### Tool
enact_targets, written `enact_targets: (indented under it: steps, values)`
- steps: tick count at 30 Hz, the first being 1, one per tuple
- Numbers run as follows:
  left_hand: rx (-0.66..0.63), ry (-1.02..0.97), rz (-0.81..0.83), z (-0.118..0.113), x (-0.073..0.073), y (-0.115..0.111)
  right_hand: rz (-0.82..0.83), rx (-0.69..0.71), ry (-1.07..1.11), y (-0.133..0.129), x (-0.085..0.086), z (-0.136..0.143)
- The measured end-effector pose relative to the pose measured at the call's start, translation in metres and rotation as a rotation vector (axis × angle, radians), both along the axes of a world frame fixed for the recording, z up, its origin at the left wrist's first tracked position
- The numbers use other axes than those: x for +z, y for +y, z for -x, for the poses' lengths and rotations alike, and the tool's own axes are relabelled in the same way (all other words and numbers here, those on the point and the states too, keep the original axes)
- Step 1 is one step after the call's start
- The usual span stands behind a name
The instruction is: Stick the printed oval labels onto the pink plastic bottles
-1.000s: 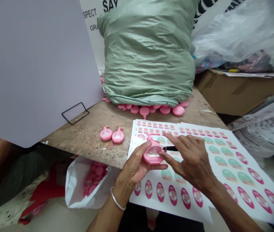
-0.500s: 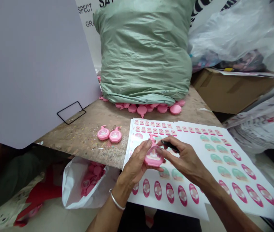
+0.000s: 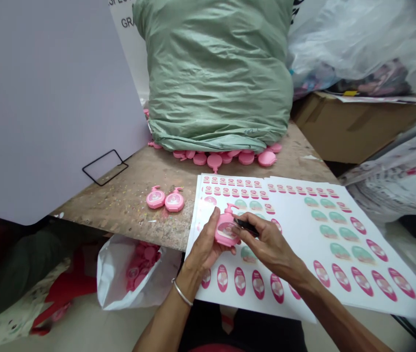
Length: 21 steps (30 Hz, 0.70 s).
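My left hand (image 3: 205, 248) is closed around a small pink pump bottle (image 3: 227, 231), thumb along its left side. The bottle is upright with its nozzle to the right, and a printed sticker shows on its front. Against its right side, my right hand (image 3: 266, 239) is closed on a slim black tool (image 3: 246, 226) pointing toward the sticker; its exact kind I cannot make out. Below both hands lie a sticker sheet (image 3: 237, 305) and, to its right, another sticker sheet (image 3: 295, 234), printed with pink ovals and green shapes.
Two pink pump bottles with stickers, one the left bottle (image 3: 155, 198), stand on the table (image 3: 120, 215). Several pink pieces (image 3: 215, 161) lie under a large green sack (image 3: 218, 73). A white bag (image 3: 112, 288) of pink pieces hangs below the edge. A cardboard box (image 3: 354, 127) is at right.
My right hand has shifted slightly left and down, with the black tool's tip now at the sticker's upper right. The bottle has moved a little left, and the view has tilted slightly.
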<state>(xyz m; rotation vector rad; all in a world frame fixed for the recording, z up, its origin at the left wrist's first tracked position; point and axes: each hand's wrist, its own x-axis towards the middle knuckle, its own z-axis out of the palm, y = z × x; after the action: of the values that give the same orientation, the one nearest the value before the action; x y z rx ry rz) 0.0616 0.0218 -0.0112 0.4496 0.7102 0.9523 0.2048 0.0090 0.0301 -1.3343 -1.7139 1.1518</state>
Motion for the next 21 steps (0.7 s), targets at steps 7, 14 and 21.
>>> enact_targets:
  steps: [7, 14, 21]
  values:
    - [0.006, -0.056, 0.068, 0.001, -0.012, 0.002, 0.110, -0.045, 0.186, 0.004, -0.011, -0.004]
    - [0.009, -0.074, 0.077, -0.001, -0.023, 0.001, -0.014, -0.025, 0.035, 0.002, -0.016, -0.003]
    - [-0.085, -0.079, 0.016, -0.002, -0.030, 0.004, -0.098, 0.039, -0.066, 0.001, -0.010, -0.001]
